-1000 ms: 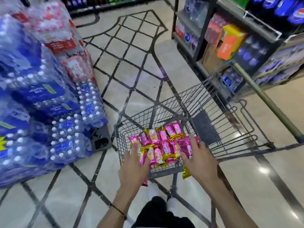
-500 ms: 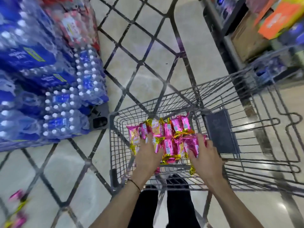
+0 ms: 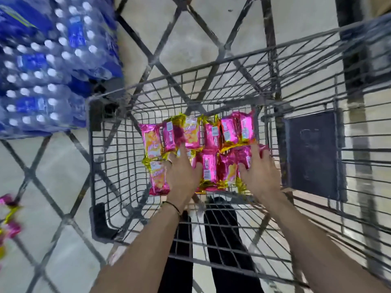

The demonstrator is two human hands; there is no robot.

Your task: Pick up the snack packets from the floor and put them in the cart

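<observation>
Pressing left grip (image 3: 183, 176) and right grip (image 3: 261, 176) flat onto the pink packets (image 3: 211, 142) lying in the cart (image 3: 91, 144), at 12 o'clock from the body. Both open, fingers spread, curled round nothing; left at 7 o'clock of the pile, right at 4 o'clock. Blurred on the floor (image 3: 63, 176) at 9 o'clock, well apart from the cart: loose packets (image 3: 9, 216). Stacked at 10 o'clock, just beside its corner: bottle packs (image 3: 42, 66).

Snack packets (image 3: 211, 142) in cart (image 3: 90, 157); bottle packs (image 3: 42, 81) left of cart; loose packets (image 3: 10, 227) on floor (image 3: 53, 176), far left.
</observation>
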